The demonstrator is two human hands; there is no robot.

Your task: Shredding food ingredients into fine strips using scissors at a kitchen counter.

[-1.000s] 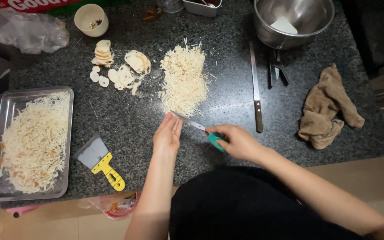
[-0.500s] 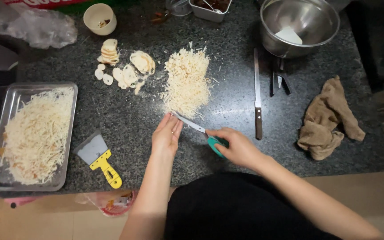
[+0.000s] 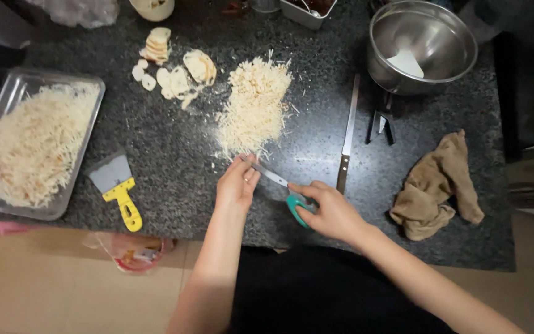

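Scissors (image 3: 282,188) with teal handles are lying low over the dark granite counter (image 3: 174,161), near its front edge, their blades pointing up and left toward the shred pile (image 3: 256,108) in the middle of the counter. The right hand (image 3: 329,213) is gripping the handles, fingers closed through or around the loops, so the blades are angling straight at the near end of the pile. Whether the blades are parted cannot be told at this size. The left hand (image 3: 237,184) is pinching narrow at the blade tips, thumb and fingers drawn together, seemingly steadying a strand or the tip itself; what sits between the fingers is too small to tell.

A metal tray (image 3: 88,86) heaped with similar pale shreds is sitting at the left edge, within easy sweep of the pile, and a yellow-handled scraper (image 3: 118,188) is lying just beside it, likely for pushing shreds across. Sliced pale rounds (image 3: 171,71) are clustering toward the back left. A long knife (image 3: 346,139) is resting right of the pile, blade pointing to the back edge, out of the hands' way. A steel bowl (image 3: 424,43) is standing at the back right with black tongs (image 3: 383,120) just in front of it, and a crumpled brown cloth (image 3: 434,185) is lying near the right edge.
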